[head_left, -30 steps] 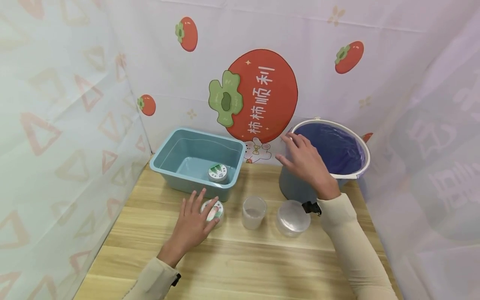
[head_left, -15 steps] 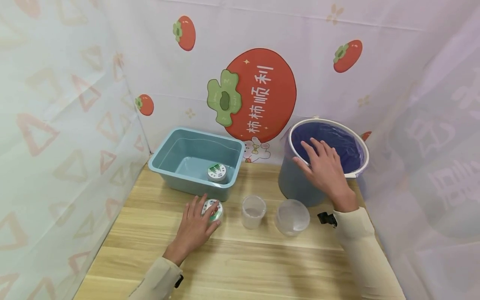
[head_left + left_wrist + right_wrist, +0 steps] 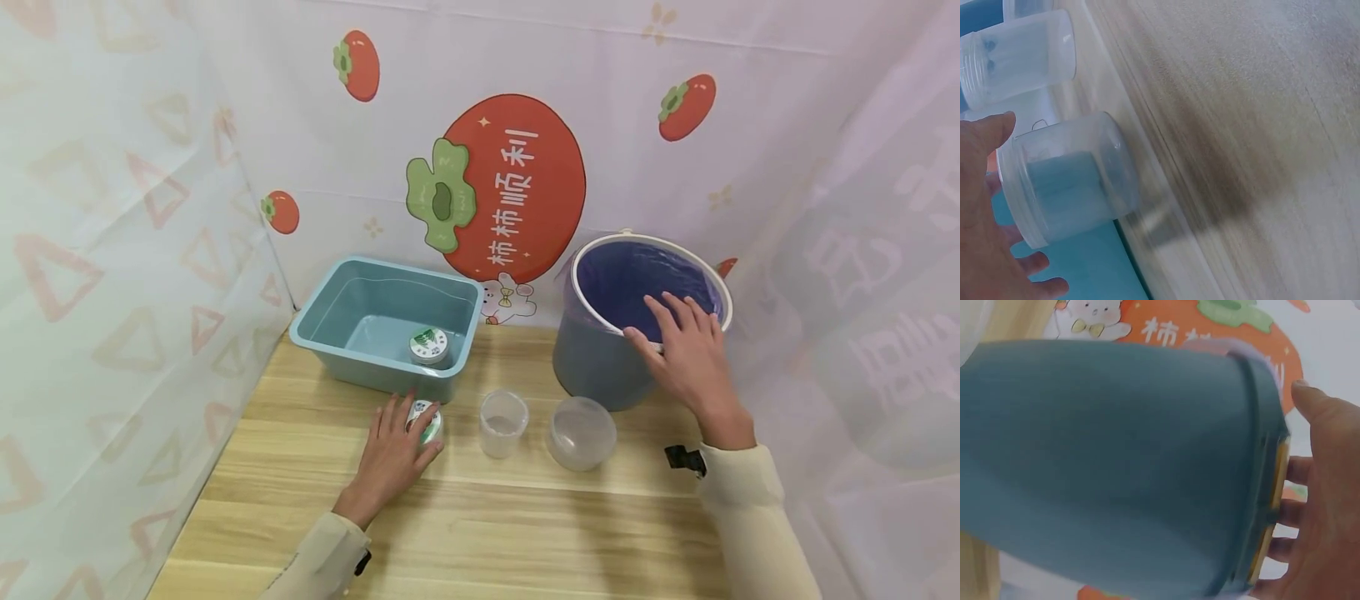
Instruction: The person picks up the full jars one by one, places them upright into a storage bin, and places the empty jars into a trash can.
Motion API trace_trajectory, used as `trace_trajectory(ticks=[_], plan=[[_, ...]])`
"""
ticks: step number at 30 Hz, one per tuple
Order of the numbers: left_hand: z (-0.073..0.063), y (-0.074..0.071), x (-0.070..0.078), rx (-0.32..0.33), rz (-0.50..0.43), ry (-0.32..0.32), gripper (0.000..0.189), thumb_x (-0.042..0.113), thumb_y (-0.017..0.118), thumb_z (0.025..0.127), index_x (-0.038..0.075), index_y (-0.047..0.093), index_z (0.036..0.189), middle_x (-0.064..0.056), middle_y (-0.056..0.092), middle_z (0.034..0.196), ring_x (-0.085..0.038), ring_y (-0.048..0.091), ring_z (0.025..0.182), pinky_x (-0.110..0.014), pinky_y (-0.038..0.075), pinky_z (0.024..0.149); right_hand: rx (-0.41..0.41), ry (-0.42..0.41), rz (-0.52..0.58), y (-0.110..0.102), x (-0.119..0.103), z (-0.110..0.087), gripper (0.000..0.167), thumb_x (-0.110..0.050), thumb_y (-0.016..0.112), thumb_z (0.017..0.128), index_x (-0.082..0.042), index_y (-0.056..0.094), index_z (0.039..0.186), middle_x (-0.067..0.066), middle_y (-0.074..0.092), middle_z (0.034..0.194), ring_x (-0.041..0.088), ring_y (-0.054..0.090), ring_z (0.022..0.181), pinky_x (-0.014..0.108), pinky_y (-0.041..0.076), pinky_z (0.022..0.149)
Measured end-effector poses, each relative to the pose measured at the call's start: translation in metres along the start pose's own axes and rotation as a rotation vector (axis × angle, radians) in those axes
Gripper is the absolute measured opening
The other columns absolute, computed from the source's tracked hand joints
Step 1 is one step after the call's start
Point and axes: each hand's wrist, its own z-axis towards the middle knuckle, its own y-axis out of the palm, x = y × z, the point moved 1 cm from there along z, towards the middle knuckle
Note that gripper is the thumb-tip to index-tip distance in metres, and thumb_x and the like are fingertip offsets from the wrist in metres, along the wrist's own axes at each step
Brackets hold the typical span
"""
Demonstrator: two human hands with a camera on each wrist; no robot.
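My left hand (image 3: 392, 454) rests with spread, nearly straight fingers over the printed white lid of a translucent jar (image 3: 431, 431), just in front of the blue-green basin (image 3: 352, 354). The left wrist view shows that jar's see-through side (image 3: 1072, 181), thumb near the lid's edge and fingertips beyond it. My right hand (image 3: 693, 367) is spread, holding nothing, over the near rim of a grey-blue bin (image 3: 600, 367). From the right wrist, the fingers appear past the bin's rim (image 3: 1269, 519), thumb apart. A second jar with a green-printed lid (image 3: 429, 344) stands inside the basin.
Right of my left hand stand a lidless translucent cup (image 3: 502, 425) and a wider translucent tub (image 3: 582, 435), on the wooden table (image 3: 480, 533). A purple-blue bag (image 3: 637, 287) lines the bin. Printed cloth (image 3: 517, 50) encloses the back and both sides.
My right hand has moved rightward and nearer to me, from the bin's left side across its mouth to the near right rim. My left hand stays on the jar, almost still.
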Motion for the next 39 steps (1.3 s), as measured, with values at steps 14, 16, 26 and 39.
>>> trace_trajectory(ticks=[14,16,26,39], plan=[[0.002,0.009,0.001,0.073,-0.049,0.032,0.065,0.038,0.083,0.097,0.019,0.059,0.155,-0.029,0.045,0.163,-0.056,0.043,0.149,-0.073,0.044,0.114,0.129,-0.024,0.014,0.007,0.031,-0.023,0.074,-0.062,0.055,0.108,-0.012,0.048,0.163,0.028,0.043,0.167,0.058,0.030,0.157,0.082,0.010,0.127],[0.002,0.009,0.001,0.108,-0.056,0.045,0.065,0.035,0.086,0.095,0.017,0.061,0.153,-0.030,0.048,0.160,-0.056,0.047,0.144,-0.071,0.048,0.111,0.146,-0.036,0.025,0.008,0.033,-0.025,0.074,-0.061,0.056,0.108,-0.011,0.050,0.162,0.029,0.044,0.166,0.058,0.031,0.157,0.081,0.012,0.127],[0.003,0.014,0.001,0.110,-0.083,0.040,0.063,0.031,0.085,0.097,0.017,0.061,0.154,-0.029,0.047,0.161,-0.050,0.051,0.142,-0.063,0.052,0.111,0.168,-0.060,0.067,0.020,0.038,-0.030,0.076,-0.063,0.059,0.106,-0.007,0.054,0.158,0.032,0.043,0.164,0.058,0.026,0.159,0.076,0.019,0.128],[-0.001,-0.002,0.012,0.147,-0.077,0.067,0.065,0.031,0.088,0.093,0.020,0.063,0.152,-0.024,0.049,0.160,-0.046,0.056,0.134,-0.061,0.055,0.105,0.203,-0.074,0.117,0.026,0.039,-0.034,0.073,-0.061,0.061,0.107,-0.001,0.061,0.147,0.034,0.044,0.162,0.056,0.022,0.162,0.066,0.011,0.135]])
